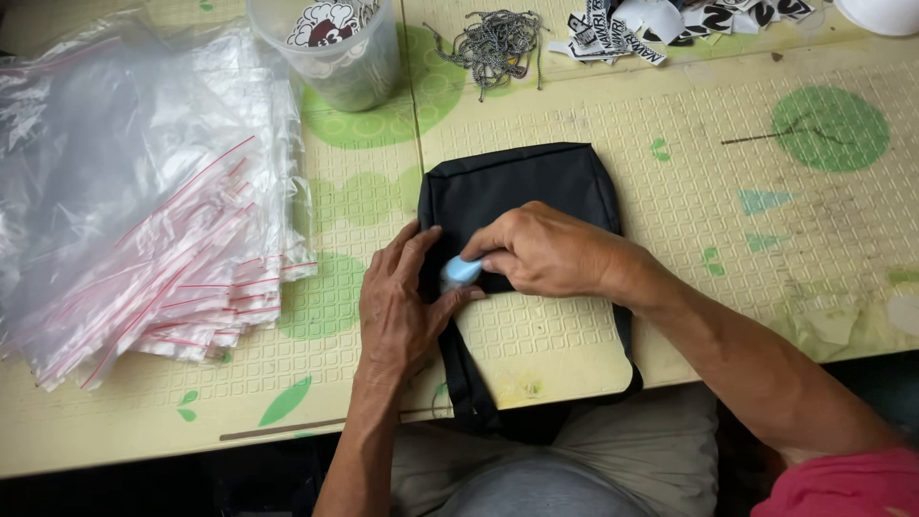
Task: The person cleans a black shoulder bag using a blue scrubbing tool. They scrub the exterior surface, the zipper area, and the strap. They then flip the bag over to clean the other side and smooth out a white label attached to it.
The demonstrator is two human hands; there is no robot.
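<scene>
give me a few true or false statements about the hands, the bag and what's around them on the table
1. Both hands meet at a small light blue object on the black bag. True.
2. The left hand holds the plastic cup. False: the cup stands untouched at the table's far edge.
3. A pile of clear zip bags lies left of the black bag. True.
4. The right hand rests on the pile of cords. False: it is on the black bag.
5. The black bag is red. False: black.

The right hand (541, 251) hides most of the pale blue object (460, 272).
</scene>
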